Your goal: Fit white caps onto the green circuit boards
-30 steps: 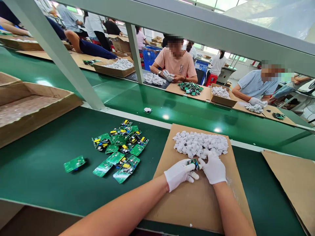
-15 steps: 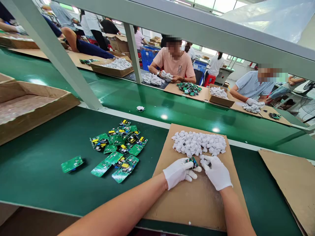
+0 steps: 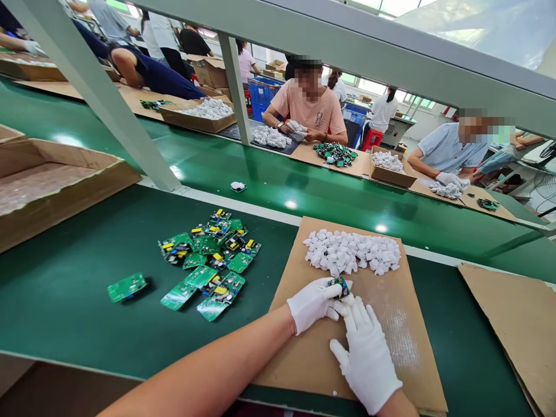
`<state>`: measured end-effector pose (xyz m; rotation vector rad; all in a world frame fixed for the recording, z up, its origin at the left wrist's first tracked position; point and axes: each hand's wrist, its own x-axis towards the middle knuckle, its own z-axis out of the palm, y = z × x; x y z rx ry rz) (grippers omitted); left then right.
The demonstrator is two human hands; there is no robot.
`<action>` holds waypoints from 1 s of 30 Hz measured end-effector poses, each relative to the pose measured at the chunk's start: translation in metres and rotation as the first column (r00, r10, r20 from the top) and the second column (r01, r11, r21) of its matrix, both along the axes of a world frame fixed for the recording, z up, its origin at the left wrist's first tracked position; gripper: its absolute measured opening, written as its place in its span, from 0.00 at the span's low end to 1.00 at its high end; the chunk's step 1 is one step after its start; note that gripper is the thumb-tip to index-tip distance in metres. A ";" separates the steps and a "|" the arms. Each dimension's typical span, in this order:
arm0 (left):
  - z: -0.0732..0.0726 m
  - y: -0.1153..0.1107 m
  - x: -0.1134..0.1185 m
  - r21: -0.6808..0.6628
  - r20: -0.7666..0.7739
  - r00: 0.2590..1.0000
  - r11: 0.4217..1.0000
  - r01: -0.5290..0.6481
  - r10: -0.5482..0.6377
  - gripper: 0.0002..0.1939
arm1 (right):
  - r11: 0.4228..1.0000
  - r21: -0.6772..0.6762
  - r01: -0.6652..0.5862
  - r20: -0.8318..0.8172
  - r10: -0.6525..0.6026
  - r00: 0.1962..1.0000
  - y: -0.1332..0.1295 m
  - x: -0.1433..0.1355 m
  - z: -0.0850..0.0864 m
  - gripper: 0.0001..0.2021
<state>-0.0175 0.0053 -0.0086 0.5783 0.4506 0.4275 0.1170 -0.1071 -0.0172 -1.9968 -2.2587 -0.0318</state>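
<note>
My left hand (image 3: 313, 302), in a white glove, pinches a small green circuit board (image 3: 339, 286) over the cardboard sheet (image 3: 313, 365). My right hand (image 3: 367, 350), gloved too, lies just to the right with its fingers stretched forward and the thumb apart. Its fingertips come close to the fingers of my left hand below the board; whether they touch is not clear. Beyond both hands, a heap of small white wrapped-looking pieces (image 3: 351, 252) covers the far part of the cardboard. Left of it, green circuit boards with yellow parts (image 3: 212, 246) are piled on the bench.
One separate circuit board (image 3: 127, 288) lies farther left. An open cardboard box (image 3: 65, 200) stands at the left edge. A sloping metal post (image 3: 108, 104) rises before the green conveyor (image 3: 269, 185), which carries a white piece (image 3: 238, 186). Co-workers sit across; flat cardboard (image 3: 512, 324) lies right.
My right hand has drawn back from the edge of the white heap, toward me and left, and its fingers have straightened. The white piece on the conveyor has shifted left.
</note>
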 end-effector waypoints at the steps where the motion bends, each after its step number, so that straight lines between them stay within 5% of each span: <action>1: 0.001 0.000 0.000 0.001 -0.013 1.000 1.000 -0.011 0.011 0.14 | 0.999 -0.031 -0.016 0.015 0.017 1.000 0.000 0.002 0.000 0.30; 6: 0.008 0.002 -0.001 0.031 -0.070 0.988 0.990 -0.134 0.136 0.14 | 0.996 -0.084 0.043 0.023 -0.041 0.999 0.003 -0.002 0.006 0.33; 10: 0.012 0.005 -0.003 0.079 -0.053 0.985 0.984 -0.159 0.163 0.15 | 0.992 -0.122 -0.035 -0.033 0.031 0.999 0.000 -0.010 0.007 0.44; 16: 0.012 0.005 -0.005 0.092 -0.038 0.989 0.986 -0.136 0.140 0.16 | 0.987 -0.060 0.147 0.007 -0.147 0.989 0.010 0.013 0.008 0.32; 21: 0.012 0.005 -0.003 0.108 -0.053 0.993 0.989 -0.102 0.109 0.16 | 0.991 -0.122 -0.059 -0.035 0.055 0.998 0.009 0.010 0.011 0.40; 26: 0.010 0.006 -0.004 0.121 -0.083 0.996 0.992 -0.021 0.031 0.18 | 0.991 -0.062 0.123 0.018 -0.122 0.992 0.014 0.018 0.011 0.30; 30: 0.008 0.006 -0.004 0.105 -0.069 0.997 0.994 -0.025 0.032 0.18 | 0.995 -0.087 -0.043 0.001 0.043 0.999 0.015 0.014 0.008 0.34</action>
